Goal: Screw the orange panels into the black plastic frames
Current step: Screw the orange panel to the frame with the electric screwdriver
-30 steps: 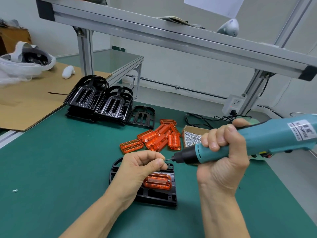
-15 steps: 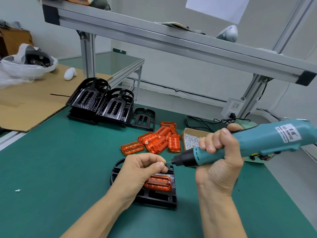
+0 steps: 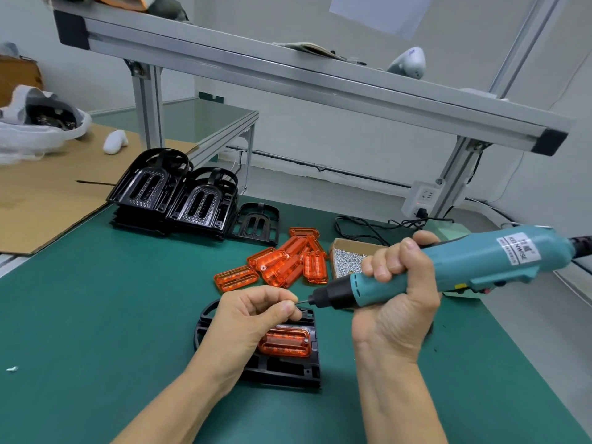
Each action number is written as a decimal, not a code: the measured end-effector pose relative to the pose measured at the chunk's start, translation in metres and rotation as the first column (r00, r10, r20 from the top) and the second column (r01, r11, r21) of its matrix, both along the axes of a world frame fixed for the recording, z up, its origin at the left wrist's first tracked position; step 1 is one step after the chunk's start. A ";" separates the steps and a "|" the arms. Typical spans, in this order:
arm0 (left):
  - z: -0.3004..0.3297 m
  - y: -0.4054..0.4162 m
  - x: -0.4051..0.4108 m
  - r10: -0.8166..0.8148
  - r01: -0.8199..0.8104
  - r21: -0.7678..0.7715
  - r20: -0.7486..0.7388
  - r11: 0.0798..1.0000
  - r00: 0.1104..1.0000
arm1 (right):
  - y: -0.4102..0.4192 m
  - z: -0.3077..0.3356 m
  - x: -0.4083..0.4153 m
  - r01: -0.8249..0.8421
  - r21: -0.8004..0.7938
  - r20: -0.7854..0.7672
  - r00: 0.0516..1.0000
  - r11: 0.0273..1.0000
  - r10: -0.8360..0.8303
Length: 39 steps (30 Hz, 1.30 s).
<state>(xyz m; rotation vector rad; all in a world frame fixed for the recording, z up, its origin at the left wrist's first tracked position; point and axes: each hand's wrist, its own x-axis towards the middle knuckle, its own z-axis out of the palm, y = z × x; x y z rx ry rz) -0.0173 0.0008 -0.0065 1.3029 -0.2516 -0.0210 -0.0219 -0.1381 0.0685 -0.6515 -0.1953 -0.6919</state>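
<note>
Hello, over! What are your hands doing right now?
Left hand pinching at driver tip. Right hand grips screwdriver. Orange panel seated in black frame. Nothing blocking.

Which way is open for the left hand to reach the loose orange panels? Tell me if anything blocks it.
Probably yes: bare green mat lies between the left hand and the loose orange panels. But its fingertips pinch something at the screwdriver tip, so that must go first.
</note>
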 end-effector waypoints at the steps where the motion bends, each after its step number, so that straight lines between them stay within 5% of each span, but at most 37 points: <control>1: 0.000 0.000 0.000 0.004 -0.004 -0.006 -0.005 1.000 1.000 | -0.001 0.000 0.001 -0.006 0.002 -0.006 1.000 1.000 0.006; 8: 0.003 0.004 0.001 -0.001 -0.003 0.088 0.045 0.996 0.999 | -0.006 0.003 0.003 -0.039 -0.050 -0.016 0.999 0.998 0.038; 11: 0.007 0.019 0.005 0.109 -0.123 0.171 0.092 0.977 0.990 | -0.011 0.006 0.005 -0.071 -0.098 -0.011 0.997 0.993 0.070; 15: 0.003 0.038 0.012 0.305 -0.424 0.513 0.302 0.746 0.903 | -0.009 0.002 0.009 -0.131 -0.220 -0.045 0.991 0.967 0.124; 20: -0.012 0.038 0.013 0.225 -0.429 0.743 0.365 0.514 0.903 | 0.006 -0.008 0.015 -0.203 -0.347 -0.089 0.979 0.916 0.184; 39: -0.019 0.036 0.014 0.151 -0.331 0.811 0.295 0.482 0.943 | 0.036 -0.025 0.029 -0.280 -0.535 -0.148 0.960 0.797 0.237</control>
